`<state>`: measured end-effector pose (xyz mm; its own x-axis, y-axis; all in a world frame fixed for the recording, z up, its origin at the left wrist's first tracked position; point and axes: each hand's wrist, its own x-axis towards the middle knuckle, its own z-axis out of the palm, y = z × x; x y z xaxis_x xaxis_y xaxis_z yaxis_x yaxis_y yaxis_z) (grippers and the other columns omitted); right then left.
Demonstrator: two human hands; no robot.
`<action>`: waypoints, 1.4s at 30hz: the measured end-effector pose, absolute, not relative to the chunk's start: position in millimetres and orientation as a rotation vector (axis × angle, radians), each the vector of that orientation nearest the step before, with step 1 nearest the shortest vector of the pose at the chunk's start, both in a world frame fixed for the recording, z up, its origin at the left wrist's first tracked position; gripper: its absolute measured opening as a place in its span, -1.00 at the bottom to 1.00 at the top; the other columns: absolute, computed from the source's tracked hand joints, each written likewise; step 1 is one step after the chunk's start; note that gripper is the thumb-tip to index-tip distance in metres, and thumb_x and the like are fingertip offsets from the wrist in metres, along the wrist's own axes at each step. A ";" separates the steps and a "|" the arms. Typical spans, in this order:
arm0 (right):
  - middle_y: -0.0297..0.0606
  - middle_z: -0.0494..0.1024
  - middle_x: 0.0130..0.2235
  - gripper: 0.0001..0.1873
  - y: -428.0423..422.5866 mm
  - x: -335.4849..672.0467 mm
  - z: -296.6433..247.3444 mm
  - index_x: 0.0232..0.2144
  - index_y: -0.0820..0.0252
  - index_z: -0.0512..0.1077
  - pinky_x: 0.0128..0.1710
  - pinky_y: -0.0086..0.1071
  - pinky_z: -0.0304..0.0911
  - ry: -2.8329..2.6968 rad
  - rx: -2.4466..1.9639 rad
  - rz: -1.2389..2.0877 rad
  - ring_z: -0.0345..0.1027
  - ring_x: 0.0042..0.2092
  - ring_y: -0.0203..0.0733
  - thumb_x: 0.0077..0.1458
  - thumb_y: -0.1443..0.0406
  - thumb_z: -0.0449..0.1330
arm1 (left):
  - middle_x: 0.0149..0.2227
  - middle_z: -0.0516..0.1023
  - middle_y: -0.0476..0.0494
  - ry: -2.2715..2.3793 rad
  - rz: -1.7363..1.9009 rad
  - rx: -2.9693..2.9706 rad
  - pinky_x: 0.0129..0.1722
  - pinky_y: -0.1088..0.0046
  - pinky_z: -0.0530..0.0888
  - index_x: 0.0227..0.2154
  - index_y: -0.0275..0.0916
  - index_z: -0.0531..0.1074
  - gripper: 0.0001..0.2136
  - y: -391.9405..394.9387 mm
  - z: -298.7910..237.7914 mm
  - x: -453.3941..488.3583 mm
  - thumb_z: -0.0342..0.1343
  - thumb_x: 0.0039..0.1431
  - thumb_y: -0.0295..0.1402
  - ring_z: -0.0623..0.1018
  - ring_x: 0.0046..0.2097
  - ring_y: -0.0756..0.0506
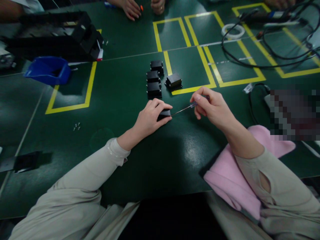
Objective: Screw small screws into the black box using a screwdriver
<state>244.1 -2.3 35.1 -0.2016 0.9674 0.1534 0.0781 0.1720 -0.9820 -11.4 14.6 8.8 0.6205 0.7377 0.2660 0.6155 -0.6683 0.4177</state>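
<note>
My left hand (151, 116) is closed around a small black box (164, 114), holding it down on the green table. In my right hand (208, 103) is a screwdriver (193, 104) with a clear handle, gripped between thumb and fingers. Its thin metal shaft slants down to the left, and the tip meets the right end of the box. Just beyond my left hand stand several similar black boxes (153, 76) in a column. One more black box (173, 81) sits apart to their right. Several small screws (77, 126) lie on the table to the left.
A blue bin (48, 70) and a long black rack (55, 36) stand at the left. Pink cloth (232, 176) lies under my right forearm. White tape (233, 31) and black cables (265, 63) are at the right. Another person's hands (132, 8) rest at the far edge.
</note>
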 end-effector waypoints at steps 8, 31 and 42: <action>-0.56 0.32 -0.64 -0.71 -3.6 243.5 37.4 -0.31 0.09 0.34 -0.59 -0.44 0.18 -1.490 -1.083 1.150 0.26 -0.63 -0.39 0.26 0.07 0.29 | 0.03 0.47 -0.19 1.100 0.609 2.563 0.02 0.18 0.48 0.07 -0.16 0.42 -0.71 14.1 9.7 -11.0 0.20 0.34 -0.28 0.47 0.05 -0.21; -0.56 0.35 -0.63 -0.80 -3.7 244.4 38.8 -0.29 0.10 0.35 -0.57 -0.44 0.20 -1.511 -1.084 1.146 0.28 -0.63 -0.39 0.29 0.16 0.27 | 0.03 0.47 -0.19 1.103 0.602 2.561 0.03 0.16 0.48 0.08 -0.16 0.42 -0.71 14.9 8.3 -11.5 0.19 0.34 -0.27 0.47 0.06 -0.21; -0.57 0.33 -0.64 -0.72 -4.1 243.7 37.6 -0.30 0.10 0.35 -0.58 -0.45 0.20 -1.493 -1.069 1.156 0.27 -0.63 -0.40 0.27 0.08 0.29 | 0.03 0.47 -0.19 1.106 0.599 2.549 0.03 0.16 0.48 0.07 -0.15 0.42 -0.71 14.7 9.1 -11.1 0.19 0.34 -0.27 0.47 0.06 -0.22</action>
